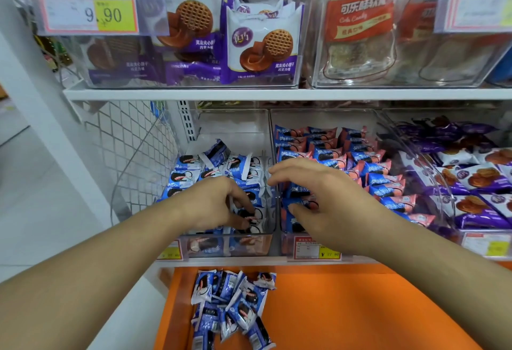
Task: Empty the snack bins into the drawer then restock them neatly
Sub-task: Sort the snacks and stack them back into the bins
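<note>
A: What could go wrong here?

B: The left hand (219,205) is down in the left bin (227,247), fingers curled round blue packs (210,172) near its front wall. The wrappers look slick and lie in a loose heap, so a big grab could shed 1 or 2 on the way out. They might land on the shelf edge (221,262) or miss the drawer (346,308) and drop to the floor.

A: And the right hand?

B: The right hand (313,197) hovers over the divider between that bin and the next, fingers spread and loosely bent, holding nothing I can see. It sits just above the pink packs (371,166), which stand in tidy rows. A careless sweep could knock those rows over or drag a pink pack in with the blue ones.

A: How do the blue packs look?

B: Small pillow packs, blue and white, with a dark sandwich biscuit printed on them. In the bin they lie jumbled, some flat, some on edge, mostly toward the front and middle; the back of the bin shows bare floor.

A: Any in the drawer yet?

B: Yes, a pile (232,308) lies at the drawer's left side, directly under the bin, on the orange base. My guess is that emptying is partly done, with plenty left in the bin.
</note>
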Demonstrator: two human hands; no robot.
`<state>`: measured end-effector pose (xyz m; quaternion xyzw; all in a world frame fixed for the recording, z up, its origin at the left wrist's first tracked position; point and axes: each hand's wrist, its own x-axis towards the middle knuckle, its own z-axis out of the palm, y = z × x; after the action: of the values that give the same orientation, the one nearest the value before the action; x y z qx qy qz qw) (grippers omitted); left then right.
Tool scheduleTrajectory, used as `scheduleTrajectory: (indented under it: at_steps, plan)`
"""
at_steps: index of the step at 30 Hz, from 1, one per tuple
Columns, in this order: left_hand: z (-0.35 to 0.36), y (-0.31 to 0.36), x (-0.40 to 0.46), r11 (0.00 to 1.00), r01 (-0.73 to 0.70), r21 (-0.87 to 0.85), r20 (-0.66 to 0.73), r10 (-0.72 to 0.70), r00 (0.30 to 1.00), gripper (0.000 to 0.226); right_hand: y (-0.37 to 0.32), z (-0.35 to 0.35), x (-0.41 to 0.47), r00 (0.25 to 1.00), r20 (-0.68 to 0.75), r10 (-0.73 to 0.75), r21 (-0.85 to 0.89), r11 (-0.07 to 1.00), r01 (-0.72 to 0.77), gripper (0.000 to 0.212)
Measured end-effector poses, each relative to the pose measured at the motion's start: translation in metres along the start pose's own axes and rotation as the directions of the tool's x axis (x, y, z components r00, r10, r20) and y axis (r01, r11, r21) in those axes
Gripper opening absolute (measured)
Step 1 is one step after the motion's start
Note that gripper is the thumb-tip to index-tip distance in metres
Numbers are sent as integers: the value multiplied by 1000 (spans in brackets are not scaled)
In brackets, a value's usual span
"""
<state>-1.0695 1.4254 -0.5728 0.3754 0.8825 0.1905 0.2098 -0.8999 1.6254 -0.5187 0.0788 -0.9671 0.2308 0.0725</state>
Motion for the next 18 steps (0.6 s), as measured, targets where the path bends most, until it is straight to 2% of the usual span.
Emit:
scheduleTrajectory:
  at_steps: [7,11,18]
  plan:
    - [-1,7,-3,965,-125,232,46,117,992,43,0,0,0,1000,4,8,-6,1000,-8,52]
    - [2,3,-4,941,-125,314,-14,136,991,48,0,1,1,1000,7,11,-13,1000,-11,53]
    - [5,0,-4,966,-154,205,-28,163,986,53,0,0,1,1000,11,7,-13,1000,-7,53]
